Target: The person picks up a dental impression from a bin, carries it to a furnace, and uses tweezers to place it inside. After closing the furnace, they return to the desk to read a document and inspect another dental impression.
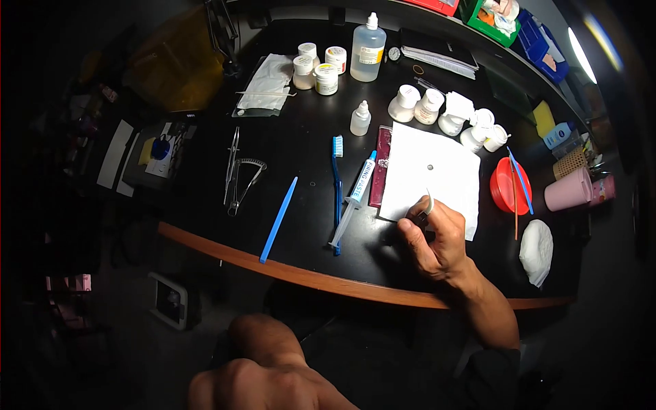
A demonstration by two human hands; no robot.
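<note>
My right hand [441, 239] is closed in a pinch over the near edge of a white paper sheet [437, 147]. Between its fingers is a thin, curved white-and-black tool [426, 210], of a kind I cannot make out. A small greyish round piece [430, 167] lies on the sheet beyond the fingertips. Close to the camera at the bottom, my left hand [266, 386] shows its back and knuckles; its fingers are hidden. Left of the sheet lie a firing paste syringe [357, 188], a blue toothbrush [337, 184] and a dark red slab [383, 157] partly under the paper.
White-capped jars [428, 106] and a clear bottle [367, 58] stand at the back. On the right are a red bowl [504, 188], a pink cup [568, 189] and a white pad [536, 251]. A blue stick [279, 222], tweezers [232, 160] and a caliper [236, 188] lie left.
</note>
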